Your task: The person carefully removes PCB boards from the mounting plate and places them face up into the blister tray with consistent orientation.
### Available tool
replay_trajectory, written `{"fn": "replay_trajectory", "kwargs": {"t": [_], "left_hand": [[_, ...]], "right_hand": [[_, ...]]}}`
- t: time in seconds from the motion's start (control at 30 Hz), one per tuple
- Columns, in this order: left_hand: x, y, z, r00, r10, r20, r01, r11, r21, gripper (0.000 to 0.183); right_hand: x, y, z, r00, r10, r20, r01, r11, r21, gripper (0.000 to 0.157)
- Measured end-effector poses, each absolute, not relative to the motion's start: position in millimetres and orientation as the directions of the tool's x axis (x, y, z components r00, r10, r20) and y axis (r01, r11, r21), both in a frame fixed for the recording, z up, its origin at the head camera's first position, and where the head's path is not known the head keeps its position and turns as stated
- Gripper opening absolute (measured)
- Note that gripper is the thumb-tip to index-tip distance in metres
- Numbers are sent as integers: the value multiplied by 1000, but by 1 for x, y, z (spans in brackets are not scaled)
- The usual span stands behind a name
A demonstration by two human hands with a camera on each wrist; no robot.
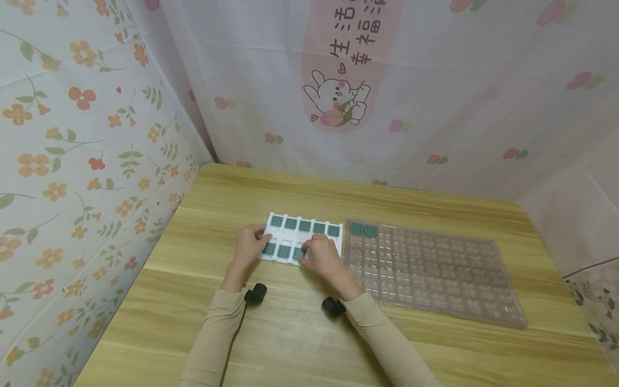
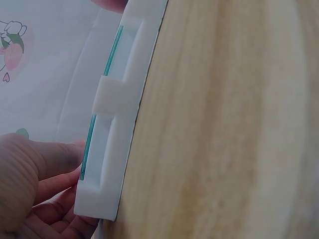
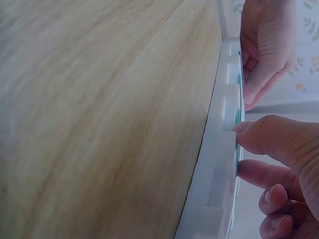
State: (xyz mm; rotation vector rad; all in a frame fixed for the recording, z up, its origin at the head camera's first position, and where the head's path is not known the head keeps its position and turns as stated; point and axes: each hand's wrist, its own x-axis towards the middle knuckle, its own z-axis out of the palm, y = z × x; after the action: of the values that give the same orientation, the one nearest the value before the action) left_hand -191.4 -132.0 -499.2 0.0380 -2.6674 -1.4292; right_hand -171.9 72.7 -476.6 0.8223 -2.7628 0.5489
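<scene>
A white tray (image 1: 285, 237) with square pockets lies on the table, holding several thin green square chips. Its far row carries chips all along. In the near row, two chips sit to the left of a third green chip (image 1: 299, 253). My right hand (image 1: 323, 259) pinches that third chip by its edges between thumb and index finger, the other fingers curled, as the right wrist view shows. My left hand (image 1: 249, 246) grips the left end of the tray, thumb over the top near the corner chip (image 2: 88, 147). The right hand hides the near row's right part.
Right of the white tray lies a large clear plastic tray (image 1: 435, 271) with many small pockets. Two green chips (image 1: 363, 230) sit in its far left corner. Black wrist cameras (image 1: 256, 294) hang by both cuffs. Patterned curtains (image 1: 271, 80) stand behind and left of the wooden table (image 1: 193, 242).
</scene>
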Motion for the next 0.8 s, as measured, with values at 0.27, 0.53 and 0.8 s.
{"fn": "replay_trajectory", "kwargs": {"t": [0.27,0.53,0.8], "left_hand": [[-192,-132,-500,-993,-82,85,26,550,835,32],[-192,-132,-499,-993,-76,88,32,550,835,33],[-191,-132,-498,-994,-70,86,33,554,832,32]], "right_hand": [[-173,74,-476,-827,-478,297,-556,774,-304,23],[-174,77,-475,-830,-475,294,-552,778,-301,23],[-171,84,-474,-844,-458,278,-531,784,-320,23]]}}
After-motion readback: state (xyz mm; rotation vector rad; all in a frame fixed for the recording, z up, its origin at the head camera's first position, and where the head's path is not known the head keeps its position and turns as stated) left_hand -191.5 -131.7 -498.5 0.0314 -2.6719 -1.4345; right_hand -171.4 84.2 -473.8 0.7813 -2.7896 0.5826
